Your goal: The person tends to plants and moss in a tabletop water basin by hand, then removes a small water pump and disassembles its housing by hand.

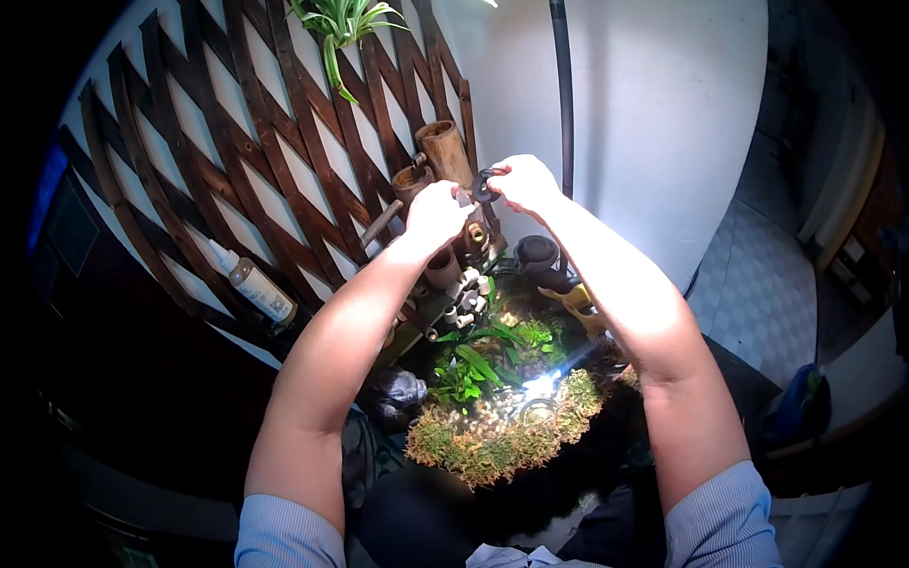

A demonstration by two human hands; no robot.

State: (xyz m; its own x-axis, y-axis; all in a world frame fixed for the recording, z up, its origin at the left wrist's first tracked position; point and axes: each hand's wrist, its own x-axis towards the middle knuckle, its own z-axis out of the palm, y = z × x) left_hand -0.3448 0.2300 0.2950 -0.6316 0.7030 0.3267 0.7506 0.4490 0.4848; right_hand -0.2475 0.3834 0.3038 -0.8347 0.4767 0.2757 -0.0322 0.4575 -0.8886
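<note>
Arms (pixel 327 369) outstretched — left fingers (pixel 459 216) curled, right fingers (pixel 506 182) pinched near them

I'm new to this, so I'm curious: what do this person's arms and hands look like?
The left hand and right hand are ungloved, and no watch shows at either wrist. Pale blue, finely striped sleeves end above the elbows. Glare hides finer detail.

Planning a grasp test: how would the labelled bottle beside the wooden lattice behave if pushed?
The bottle looks tall and narrow, so a push near its white top would likely tip it. Its rounded body suggests it may roll once down. Weight is hard to judge: the fill level isn't clear.
</note>
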